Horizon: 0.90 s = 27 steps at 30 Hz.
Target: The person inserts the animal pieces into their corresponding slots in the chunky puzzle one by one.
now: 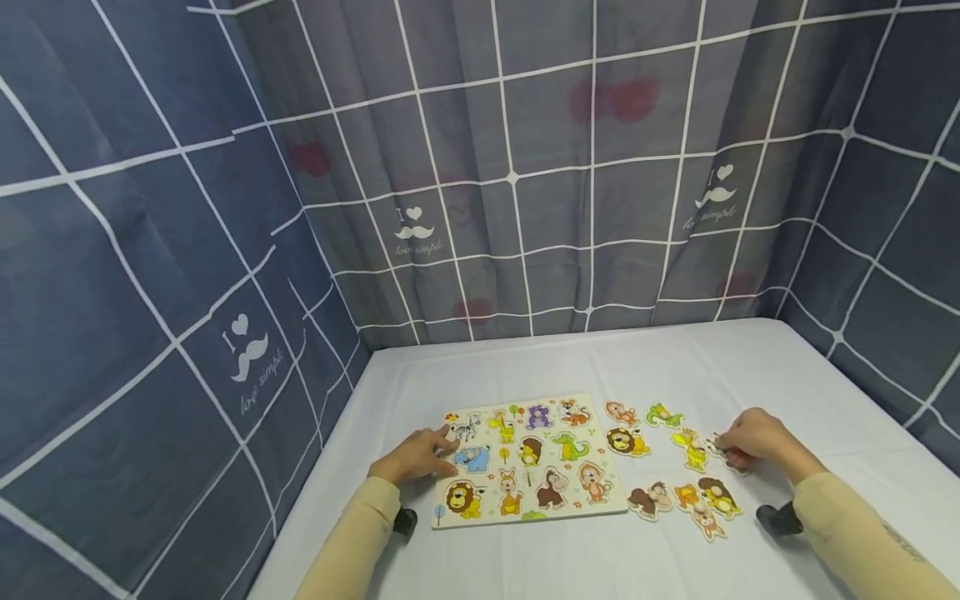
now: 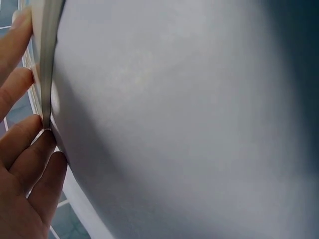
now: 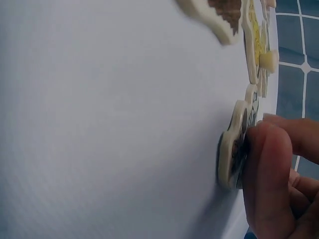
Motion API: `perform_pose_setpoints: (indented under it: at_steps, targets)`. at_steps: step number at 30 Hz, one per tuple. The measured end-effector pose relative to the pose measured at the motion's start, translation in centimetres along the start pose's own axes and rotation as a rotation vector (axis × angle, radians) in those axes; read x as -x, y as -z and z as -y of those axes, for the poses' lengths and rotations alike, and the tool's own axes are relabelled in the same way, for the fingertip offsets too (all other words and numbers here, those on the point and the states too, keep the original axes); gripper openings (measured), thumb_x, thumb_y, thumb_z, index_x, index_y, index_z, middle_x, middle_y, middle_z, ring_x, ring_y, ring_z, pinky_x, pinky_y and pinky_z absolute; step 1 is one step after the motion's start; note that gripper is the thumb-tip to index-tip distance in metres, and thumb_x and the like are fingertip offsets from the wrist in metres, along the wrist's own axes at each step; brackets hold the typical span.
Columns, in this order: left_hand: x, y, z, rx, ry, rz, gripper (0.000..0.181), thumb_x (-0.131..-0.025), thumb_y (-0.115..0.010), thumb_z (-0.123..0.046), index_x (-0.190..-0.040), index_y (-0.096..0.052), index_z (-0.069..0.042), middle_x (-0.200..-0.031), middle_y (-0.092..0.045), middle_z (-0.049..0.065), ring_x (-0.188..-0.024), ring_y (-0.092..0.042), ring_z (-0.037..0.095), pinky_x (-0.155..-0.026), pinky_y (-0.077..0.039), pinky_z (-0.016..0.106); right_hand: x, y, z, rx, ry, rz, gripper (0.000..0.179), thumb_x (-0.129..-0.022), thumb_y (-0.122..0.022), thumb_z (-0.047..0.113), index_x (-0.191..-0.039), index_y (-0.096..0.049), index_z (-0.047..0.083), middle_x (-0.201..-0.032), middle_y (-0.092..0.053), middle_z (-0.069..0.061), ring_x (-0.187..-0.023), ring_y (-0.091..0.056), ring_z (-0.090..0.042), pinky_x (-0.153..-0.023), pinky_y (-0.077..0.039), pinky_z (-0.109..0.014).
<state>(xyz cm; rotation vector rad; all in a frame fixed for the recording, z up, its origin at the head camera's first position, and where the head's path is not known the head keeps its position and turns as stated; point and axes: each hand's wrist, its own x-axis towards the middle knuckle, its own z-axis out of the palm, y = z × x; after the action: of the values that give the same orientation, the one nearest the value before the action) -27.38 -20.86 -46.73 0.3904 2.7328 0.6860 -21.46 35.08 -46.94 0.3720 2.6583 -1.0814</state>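
Observation:
My left hand (image 1: 417, 455) rests along the left edge of a wooden animal puzzle board (image 1: 483, 518), its fingers lying beside and over the rim. In the left wrist view the fingers touch the board's edge (image 2: 48, 69). At the right, my right hand (image 1: 756, 436) pinches a zebra puzzle piece (image 1: 731, 458) with thumb and fingertips. The zebra piece's thick pale rim shows low over the white cloth in the right wrist view, and the fingers hide its grip point. Just left of it lies a giraffe piece (image 1: 692, 451) with a small knob (image 3: 269, 61).
Several loose pieces lie between board and right hand: a monkey (image 1: 621, 412), crocodile (image 1: 663, 416), lion (image 1: 628, 442), gorilla (image 1: 649, 500), hedgehog (image 1: 720, 497) and kangaroo (image 1: 706, 522). The hedgehog and kangaroo lie close together. A white cloth (image 1: 525, 562) covers the table; dark checked curtains (image 1: 555, 208) surround it.

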Motion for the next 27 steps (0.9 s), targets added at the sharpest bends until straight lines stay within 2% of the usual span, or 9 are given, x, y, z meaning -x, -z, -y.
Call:
perform_pose_setpoints:
  at_steps: [9, 16, 19, 27]
  targets:
    - [-0.02, -0.04, -0.22, -0.018, -0.009, -0.005, 0.057, -0.078, -0.084, -0.031, -0.13, -0.067, -0.015, -0.159, -0.038, 0.012, -0.148, -0.031, 0.044, -0.12, -0.027, 0.061, 0.33, -0.26, -0.27, -0.066, -0.024, -0.024, 0.017, -0.089, -0.064, 0.008, -0.088, -0.059, -0.009, -0.062, -0.063, -0.006, -0.054, -0.06, -0.014, -0.054, -0.052, -0.026]
    - [0.19, -0.28, -0.23, -0.015, 0.013, 0.001, 0.057, -0.077, -0.085, -0.03, -0.129, -0.068, -0.015, -0.159, -0.039, 0.013, -0.148, -0.03, 0.046, -0.12, -0.024, 0.062, 0.59, -0.28, -0.42, -0.051, -0.014, -0.018, 0.012, -0.086, -0.066, 0.007, -0.08, -0.062, -0.003, -0.059, -0.061, -0.004, -0.053, -0.057, -0.013, -0.054, -0.05, -0.025]
    - [0.2, -0.48, -0.05, -0.007, 0.004, 0.005, 0.057, -0.077, -0.085, -0.03, -0.129, -0.067, -0.015, -0.159, -0.039, 0.014, -0.148, -0.029, 0.047, -0.12, -0.023, 0.063, 0.7, -0.36, -0.49, -0.048, -0.01, -0.007, 0.009, -0.086, -0.066, 0.005, -0.08, -0.064, -0.002, -0.059, -0.061, -0.003, -0.054, -0.056, -0.013, -0.054, -0.05, -0.025]
    - [0.32, -0.38, 0.11, 0.008, -0.034, -0.014, 0.057, -0.076, -0.086, -0.027, -0.128, -0.068, -0.011, -0.157, -0.041, 0.016, -0.146, -0.035, 0.045, -0.119, -0.03, 0.058, 0.89, -0.39, -0.49, -0.041, 0.084, 0.02, 0.01, -0.091, -0.063, 0.008, -0.087, -0.066, -0.001, -0.062, -0.059, -0.002, -0.059, -0.055, -0.015, -0.056, -0.046, -0.029]
